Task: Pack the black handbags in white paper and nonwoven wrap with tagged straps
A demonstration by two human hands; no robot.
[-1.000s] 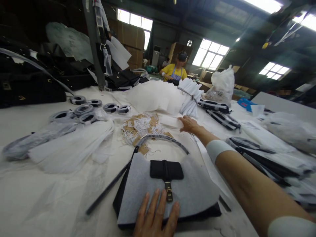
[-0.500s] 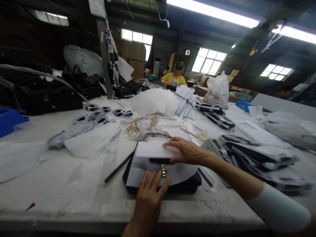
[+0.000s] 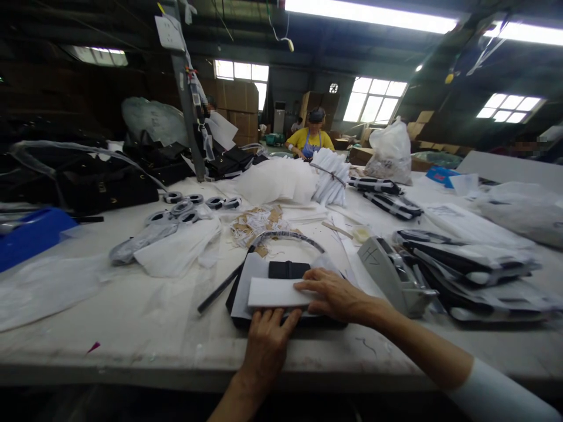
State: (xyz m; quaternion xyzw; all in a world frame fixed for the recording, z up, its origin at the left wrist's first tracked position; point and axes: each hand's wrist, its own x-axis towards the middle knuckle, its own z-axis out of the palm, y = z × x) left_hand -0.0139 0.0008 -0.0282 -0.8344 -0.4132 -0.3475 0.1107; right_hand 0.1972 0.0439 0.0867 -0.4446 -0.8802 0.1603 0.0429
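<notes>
A black handbag (image 3: 235, 302) lies on the table with its curved, wrapped handle (image 3: 288, 235) pointing away from me. Pale wrapping sheet (image 3: 250, 266) covers part of it, and a dark strap piece (image 3: 289, 269) shows at its middle. Across the front lies a folded white sheet (image 3: 272, 293). My right hand (image 3: 336, 296) grips this sheet's right end, fingertips on top. Stretched out and fairly flat, the fingers of my left hand (image 3: 269, 337) rest against the sheet's near edge. The gold clasp is hidden now.
A grey tape dispenser (image 3: 385, 275) stands to the right, beside stacked wrapped black pieces (image 3: 479, 275). Tape rolls (image 3: 180, 208) and paper scraps (image 3: 259, 223) lie farther back. A blue object (image 3: 37, 234) sits at the left. A person in yellow (image 3: 310, 140) sits across the table.
The white sheet has come toward me with my right hand and now covers the gold clasp. The dark strap piece behind it is uncovered. My left hand stays at the bag's front.
</notes>
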